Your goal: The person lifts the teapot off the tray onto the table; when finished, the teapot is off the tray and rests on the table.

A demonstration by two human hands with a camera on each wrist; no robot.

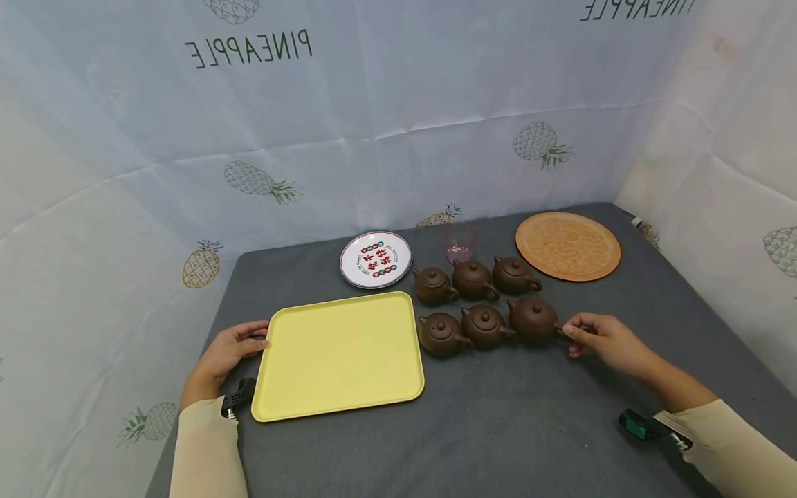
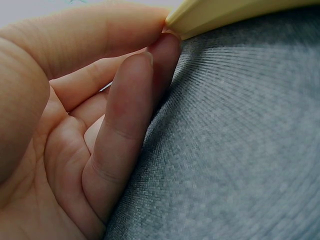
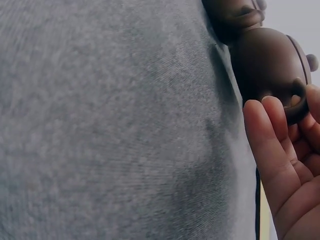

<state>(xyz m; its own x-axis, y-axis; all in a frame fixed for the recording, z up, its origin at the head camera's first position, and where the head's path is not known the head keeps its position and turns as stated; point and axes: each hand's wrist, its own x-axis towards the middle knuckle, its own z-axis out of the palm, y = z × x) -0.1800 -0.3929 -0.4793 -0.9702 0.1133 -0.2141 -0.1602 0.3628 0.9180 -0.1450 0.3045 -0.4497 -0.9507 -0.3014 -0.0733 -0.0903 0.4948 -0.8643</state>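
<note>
A yellow rectangular tray [image 1: 339,356] lies on the left half of the table. At its left edge, my left hand [image 1: 227,349] pinches the rim between thumb and fingertips; the left wrist view shows the tray's edge [image 2: 225,14] at those tips. Brown teapots stand right of the tray in two rows of three. My right hand [image 1: 613,342] grips the handle of the front row's rightmost teapot [image 1: 533,318]. In the right wrist view, fingers surround this teapot's looped handle [image 3: 299,109], its lid facing right. Beside it are the front row's middle teapot [image 1: 483,325] and left teapot [image 1: 441,335].
Behind these, the back row holds a left teapot [image 1: 432,285], a middle teapot [image 1: 472,279] and a right teapot [image 1: 513,274]. A white plate [image 1: 376,260], a pinkish clear cup [image 1: 460,243] and a round orange-brown board [image 1: 568,245] lie toward the table's back.
</note>
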